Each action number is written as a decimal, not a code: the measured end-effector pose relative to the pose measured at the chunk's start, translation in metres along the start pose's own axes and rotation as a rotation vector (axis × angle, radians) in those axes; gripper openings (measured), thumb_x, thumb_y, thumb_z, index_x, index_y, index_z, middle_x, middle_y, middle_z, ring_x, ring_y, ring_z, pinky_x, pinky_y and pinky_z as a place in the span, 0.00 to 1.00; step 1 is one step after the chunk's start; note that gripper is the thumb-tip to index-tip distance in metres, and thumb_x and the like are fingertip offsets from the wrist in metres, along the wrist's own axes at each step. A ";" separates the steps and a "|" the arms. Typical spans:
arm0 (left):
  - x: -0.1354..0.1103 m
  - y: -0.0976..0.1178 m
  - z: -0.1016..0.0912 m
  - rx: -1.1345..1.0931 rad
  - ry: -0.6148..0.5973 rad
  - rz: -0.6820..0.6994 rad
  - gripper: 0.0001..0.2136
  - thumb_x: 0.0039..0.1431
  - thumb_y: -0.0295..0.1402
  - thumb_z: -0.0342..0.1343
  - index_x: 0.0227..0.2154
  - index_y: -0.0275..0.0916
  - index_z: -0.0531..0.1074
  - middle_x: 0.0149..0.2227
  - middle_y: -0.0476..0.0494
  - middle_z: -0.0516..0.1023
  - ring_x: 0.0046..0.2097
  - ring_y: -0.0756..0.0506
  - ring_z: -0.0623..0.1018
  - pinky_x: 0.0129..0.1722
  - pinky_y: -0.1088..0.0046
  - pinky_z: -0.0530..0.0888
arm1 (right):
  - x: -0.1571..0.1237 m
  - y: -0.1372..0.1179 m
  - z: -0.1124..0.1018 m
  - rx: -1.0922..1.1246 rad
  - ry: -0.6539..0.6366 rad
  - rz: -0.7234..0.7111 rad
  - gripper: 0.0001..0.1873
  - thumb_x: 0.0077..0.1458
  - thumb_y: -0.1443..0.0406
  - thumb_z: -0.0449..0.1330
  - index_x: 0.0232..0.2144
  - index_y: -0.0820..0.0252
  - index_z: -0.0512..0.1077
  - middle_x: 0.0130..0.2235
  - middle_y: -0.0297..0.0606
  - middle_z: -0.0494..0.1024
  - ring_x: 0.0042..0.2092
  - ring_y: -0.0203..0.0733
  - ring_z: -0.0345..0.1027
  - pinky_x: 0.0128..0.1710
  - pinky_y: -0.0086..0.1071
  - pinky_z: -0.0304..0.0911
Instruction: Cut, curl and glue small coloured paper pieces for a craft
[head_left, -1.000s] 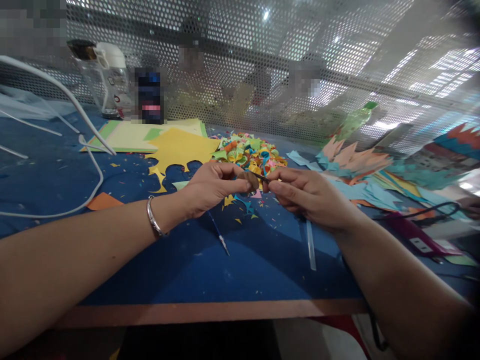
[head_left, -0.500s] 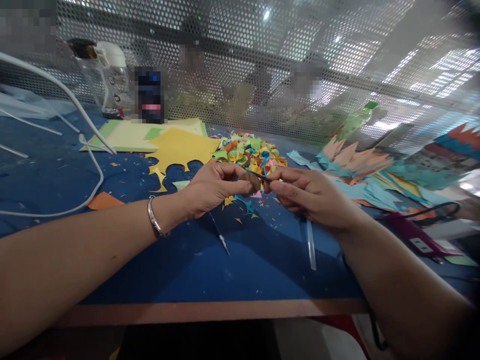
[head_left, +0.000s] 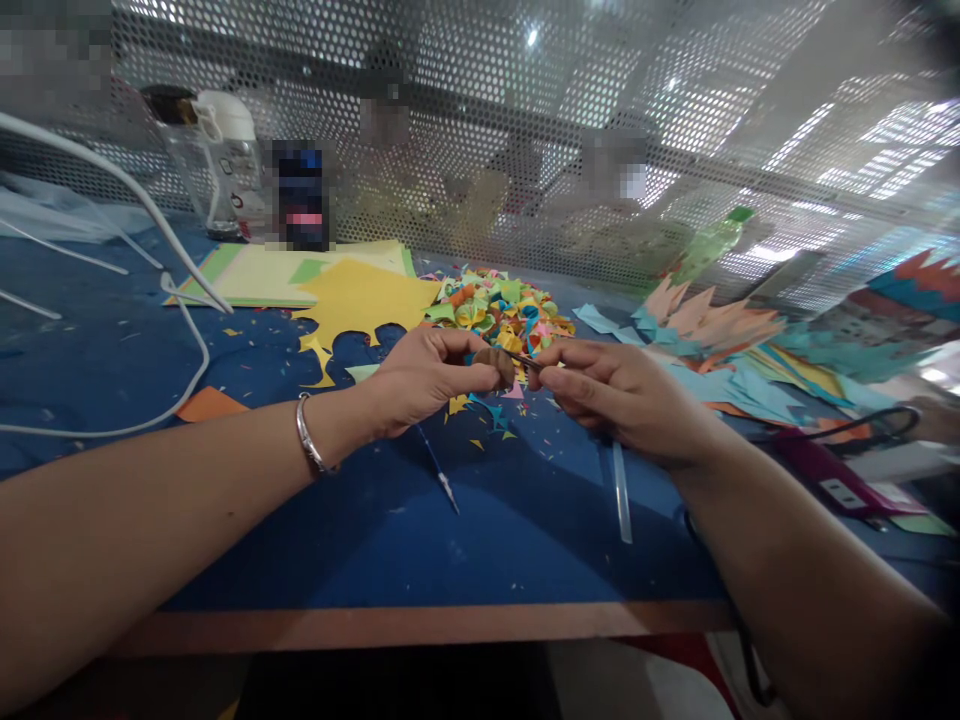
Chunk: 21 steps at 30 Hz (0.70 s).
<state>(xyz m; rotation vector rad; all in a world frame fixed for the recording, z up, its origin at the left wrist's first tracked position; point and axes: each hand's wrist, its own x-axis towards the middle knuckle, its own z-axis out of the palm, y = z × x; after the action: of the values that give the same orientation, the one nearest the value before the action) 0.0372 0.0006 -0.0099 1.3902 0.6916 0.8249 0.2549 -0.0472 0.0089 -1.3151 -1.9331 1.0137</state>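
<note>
My left hand (head_left: 427, 378), with a silver bangle on its wrist, pinches a small rounded brown piece (head_left: 496, 366) between thumb and fingers. What the piece is made of, I cannot tell. Facing it, my right hand (head_left: 607, 388) is closed on a thin dark pointed tool (head_left: 525, 360), mostly hidden by the fingers. The tool's tip meets the brown piece's upper right edge. Both hands are above the blue tabletop (head_left: 517, 540). Under the left hand lies a blue pen-like stick (head_left: 439, 468); below the right hand is a clear strip (head_left: 621, 490).
Behind my hands are a heap of colourful paper scraps (head_left: 499, 300) and a cut yellow sheet (head_left: 360, 295). White cables (head_left: 199, 350) and bottles (head_left: 232, 170) stand left. Pointed paper pieces (head_left: 705, 320) and a purple box (head_left: 840, 480) are right. A perforated metal screen (head_left: 465, 140) rises behind.
The dark tool's tip has shifted slightly against the brown piece, and less of the tool overlaps it. Both hands stay almost in place, with their grips kept.
</note>
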 end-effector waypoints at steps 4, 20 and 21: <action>0.000 0.000 -0.001 0.004 -0.015 0.013 0.03 0.49 0.25 0.62 0.23 0.35 0.73 0.17 0.57 0.61 0.20 0.58 0.57 0.21 0.76 0.54 | 0.000 0.001 0.000 -0.019 0.010 -0.011 0.20 0.63 0.48 0.56 0.36 0.59 0.70 0.18 0.24 0.55 0.19 0.28 0.44 0.18 0.28 0.38; 0.000 0.002 -0.001 0.034 -0.022 -0.011 0.07 0.48 0.26 0.61 0.19 0.35 0.68 0.25 0.53 0.68 0.21 0.59 0.55 0.21 0.75 0.51 | 0.001 0.000 0.001 -0.058 0.023 -0.003 0.19 0.63 0.48 0.57 0.35 0.58 0.70 0.18 0.23 0.56 0.19 0.28 0.45 0.18 0.28 0.38; 0.000 0.002 -0.001 0.033 -0.020 -0.012 0.07 0.48 0.26 0.61 0.19 0.35 0.68 0.25 0.53 0.68 0.21 0.59 0.55 0.21 0.75 0.51 | 0.001 0.000 0.001 -0.054 0.025 -0.005 0.19 0.63 0.48 0.57 0.35 0.58 0.70 0.18 0.23 0.56 0.19 0.28 0.45 0.18 0.28 0.38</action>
<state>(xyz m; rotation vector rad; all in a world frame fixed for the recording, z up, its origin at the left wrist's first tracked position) 0.0357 0.0011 -0.0080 1.4214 0.7005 0.7927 0.2537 -0.0461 0.0083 -1.3462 -1.9566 0.9445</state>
